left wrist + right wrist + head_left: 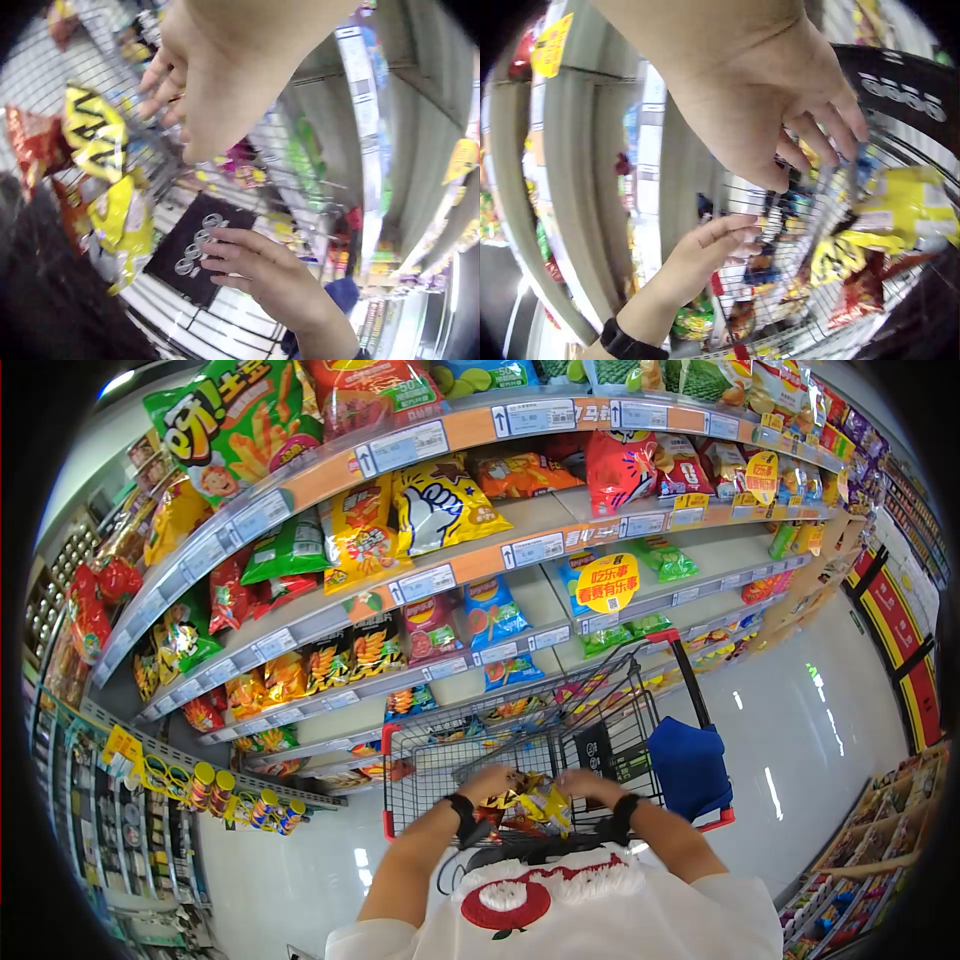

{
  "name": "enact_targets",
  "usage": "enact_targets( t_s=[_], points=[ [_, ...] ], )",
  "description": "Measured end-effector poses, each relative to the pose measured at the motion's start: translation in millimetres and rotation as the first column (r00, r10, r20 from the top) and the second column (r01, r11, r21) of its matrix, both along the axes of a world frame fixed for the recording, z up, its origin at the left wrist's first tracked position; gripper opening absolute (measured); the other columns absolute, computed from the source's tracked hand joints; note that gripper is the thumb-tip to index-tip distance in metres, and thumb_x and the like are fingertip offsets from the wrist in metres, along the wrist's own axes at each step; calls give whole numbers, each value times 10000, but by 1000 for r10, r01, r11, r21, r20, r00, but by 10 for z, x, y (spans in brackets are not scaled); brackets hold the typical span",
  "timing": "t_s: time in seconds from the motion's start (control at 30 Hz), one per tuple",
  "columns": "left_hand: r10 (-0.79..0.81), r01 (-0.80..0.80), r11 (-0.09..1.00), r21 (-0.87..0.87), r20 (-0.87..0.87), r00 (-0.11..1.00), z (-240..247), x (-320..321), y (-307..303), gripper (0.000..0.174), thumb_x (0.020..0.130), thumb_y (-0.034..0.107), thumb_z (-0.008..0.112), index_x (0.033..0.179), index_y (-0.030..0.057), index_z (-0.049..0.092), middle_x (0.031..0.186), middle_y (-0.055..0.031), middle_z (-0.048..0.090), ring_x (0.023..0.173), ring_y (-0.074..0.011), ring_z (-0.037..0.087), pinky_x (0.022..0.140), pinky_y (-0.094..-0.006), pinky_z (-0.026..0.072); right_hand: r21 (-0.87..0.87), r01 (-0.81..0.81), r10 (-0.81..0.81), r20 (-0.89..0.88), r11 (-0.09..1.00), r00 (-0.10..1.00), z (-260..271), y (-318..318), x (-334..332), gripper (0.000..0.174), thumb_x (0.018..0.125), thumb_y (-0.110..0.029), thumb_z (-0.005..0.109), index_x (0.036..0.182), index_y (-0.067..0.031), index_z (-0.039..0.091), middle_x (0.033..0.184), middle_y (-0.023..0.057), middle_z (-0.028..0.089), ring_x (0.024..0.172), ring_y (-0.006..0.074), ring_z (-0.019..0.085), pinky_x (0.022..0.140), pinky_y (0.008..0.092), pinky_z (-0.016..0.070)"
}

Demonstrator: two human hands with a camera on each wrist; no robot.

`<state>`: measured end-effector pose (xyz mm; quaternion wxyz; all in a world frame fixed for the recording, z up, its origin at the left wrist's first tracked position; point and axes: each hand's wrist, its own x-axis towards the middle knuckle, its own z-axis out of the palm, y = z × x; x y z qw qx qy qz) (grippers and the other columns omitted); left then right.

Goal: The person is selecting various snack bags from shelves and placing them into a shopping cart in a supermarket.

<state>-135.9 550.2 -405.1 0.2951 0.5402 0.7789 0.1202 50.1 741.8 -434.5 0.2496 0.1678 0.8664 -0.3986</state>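
In the head view both hands hang over the wire shopping cart (430,760). My left hand (487,784) is at the left of the yellow and red snack bags (545,805) lying in the cart, my right hand (588,785) at their right. In the left wrist view the left hand (217,90) has relaxed fingers around nothing; the right hand (277,277) shows loosely extended fingers above a black panel (199,247). The right wrist view shows the right hand (772,112) with loosely bent fingers near a yellow bag (907,210), apart from it, and the left hand (690,262) empty.
Curved shelves (520,550) with snack bags stand beyond the cart. A blue cloth (688,768) hangs at the cart's right end. Canisters (222,792) hang on a rack at left. Shiny floor (790,700) lies to the right, with a low wooden display (880,810) at far right.
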Motion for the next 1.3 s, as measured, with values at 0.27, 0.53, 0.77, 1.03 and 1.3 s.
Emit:
enact_targets(
  t_s=[0.27,0.53,0.77,1.03,1.3],
  points=[
    [490,7,510,860,-297,820,3377,-923,544,257,762,106,618,997,20,563,963,-166,580,928,-352,546,816,-427,439,57,216,-50,-886,975,461,3273,687,-1400,231,826,-208,586,980,-35,593,883,140,658,849,275,640,730,356,499],
    [636,-269,771,577,-675,373,4072,-1367,721,512,733,412,659,1052,16,598,1105,-160,547,1087,-354,470,890,-475,378,348,579,4,-859,738,511,4170,852,-2356,628,718,-370,627,1232,-51,458,1135,193,587,1084,370,531,973,511,327],
    [679,-311,732,606,-618,396,4016,-1549,806,414,801,413,595,999,51,636,1098,-155,570,1082,-341,485,881,-492,358,255,517,-150,-772,817,617,4261,800,-2606,736,640,-411,697,1227,-36,461,1154,198,581,1103,358,535,976,519,327],
    [625,-280,434,856,-62,778,4374,-1557,579,301,841,290,596,821,-10,589,687,-129,610,584,-219,603,528,-356,491,-312,53,-310,-879,949,362,4679,1034,-2193,399,731,-118,720,1068,6,546,948,96,627,860,168,619,693,286,514],
    [394,235,379,895,-386,835,4559,-363,-104,225,779,128,606,950,-16,625,1095,-207,579,934,-359,582,784,-398,468,-192,72,-198,-975,979,100,4852,329,-779,341,753,-36,685,1063,-15,543,941,44,605,867,126,589,758,262,496]
  ],
)
